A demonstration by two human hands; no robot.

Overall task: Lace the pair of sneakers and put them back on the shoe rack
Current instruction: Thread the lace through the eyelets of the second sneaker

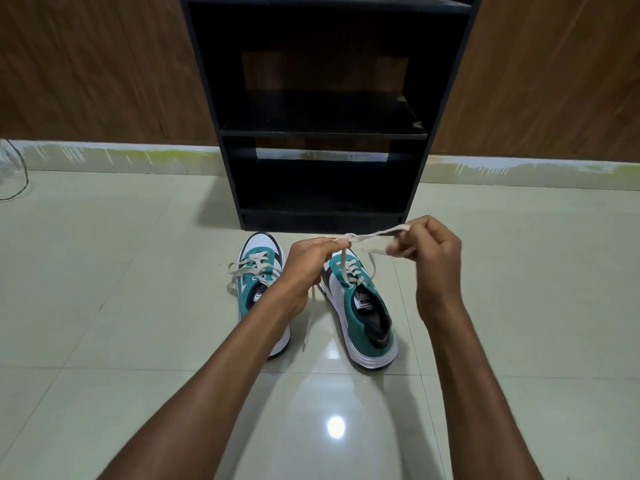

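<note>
Two teal, white and black sneakers stand side by side on the floor, toes toward the black shoe rack (323, 133). The left sneaker (258, 275) is partly covered by my left forearm; its laces lie loose across the top. Above the right sneaker (360, 317), both hands hold its pale lace (367, 237) up in the air. My left hand (308, 261) pinches the lace at a crossing point. My right hand (433, 261) grips a loop of the same lace, pulled to the right. One lace end dangles down between the shoes.
The rack's shelves hold nothing and stand just beyond the shoes, against a wood-panelled wall (86, 64). Glossy pale floor tiles (138, 306) spread all around. A thin dark cable (17, 188) lies at the far left by the skirting.
</note>
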